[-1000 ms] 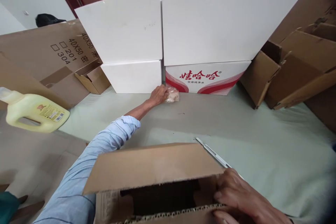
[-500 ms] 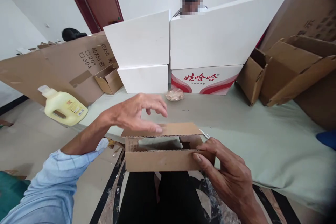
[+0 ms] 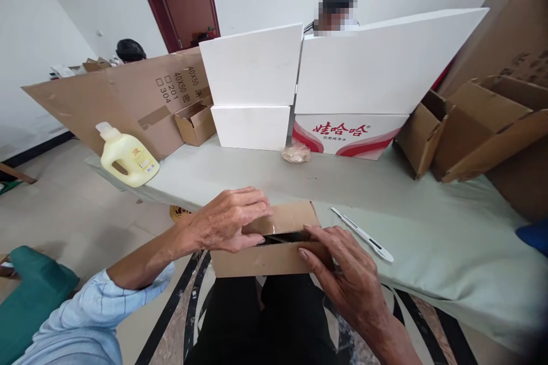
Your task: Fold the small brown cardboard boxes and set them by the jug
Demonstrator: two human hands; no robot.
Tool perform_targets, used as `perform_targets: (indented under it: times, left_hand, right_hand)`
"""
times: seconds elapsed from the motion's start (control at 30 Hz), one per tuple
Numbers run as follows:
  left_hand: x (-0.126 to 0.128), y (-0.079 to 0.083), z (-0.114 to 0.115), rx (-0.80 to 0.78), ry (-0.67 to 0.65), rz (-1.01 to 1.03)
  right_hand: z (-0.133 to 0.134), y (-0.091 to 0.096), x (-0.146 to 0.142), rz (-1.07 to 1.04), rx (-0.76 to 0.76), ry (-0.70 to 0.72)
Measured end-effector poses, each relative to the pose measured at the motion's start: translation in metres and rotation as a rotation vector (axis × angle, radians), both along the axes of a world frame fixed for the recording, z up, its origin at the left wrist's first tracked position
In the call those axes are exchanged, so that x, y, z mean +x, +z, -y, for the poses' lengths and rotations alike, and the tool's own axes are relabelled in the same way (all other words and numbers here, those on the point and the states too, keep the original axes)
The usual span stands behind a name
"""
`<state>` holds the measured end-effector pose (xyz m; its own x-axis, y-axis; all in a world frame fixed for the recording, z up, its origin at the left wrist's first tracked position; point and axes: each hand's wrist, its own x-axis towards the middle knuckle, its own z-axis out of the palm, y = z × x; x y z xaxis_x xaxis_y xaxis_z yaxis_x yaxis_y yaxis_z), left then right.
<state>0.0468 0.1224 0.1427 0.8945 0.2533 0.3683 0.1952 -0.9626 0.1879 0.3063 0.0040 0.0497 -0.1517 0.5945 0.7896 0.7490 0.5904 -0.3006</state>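
Our left hand (image 3: 233,219) half-curled at flap (image 3: 295,215) of cardboard box (image 3: 240,264) — can't tell if gripping; our right hand (image 3: 349,268) pinching front wall (image 3: 278,262) — white cutter (image 3: 363,235) nearby on table (image 3: 432,234).

Left hand (image 3: 235,220) and right hand (image 3: 349,265) on a brown carton (image 3: 259,263)
From here I see its flap (image 3: 297,215) raised partway; a white knife (image 3: 362,234) lies on green cloth (image 3: 449,245) near the right hand.

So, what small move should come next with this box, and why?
Probably ease the flap down with the left hand: that hand is at the flap, a dark gap shows between flap and front wall, and the right hand is on the box's right end, well placed to steady it.
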Motion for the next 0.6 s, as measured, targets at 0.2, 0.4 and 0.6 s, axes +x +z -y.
perform_targets:
  times: [0.2,0.4,0.6]
  left_hand:
    - [-0.002,-0.008,0.008,-0.037,0.013,0.073]
    - [-0.001,-0.01,0.017,-0.049,0.092,0.069]
    - [0.001,-0.014,0.019,0.01,0.173,0.032]
  right_hand:
    - [-0.005,0.005,-0.006,0.037,-0.003,-0.022]
    - [-0.008,0.011,-0.014,0.041,0.029,-0.045]
    - [-0.01,0.01,-0.021,-0.003,0.01,-0.073]
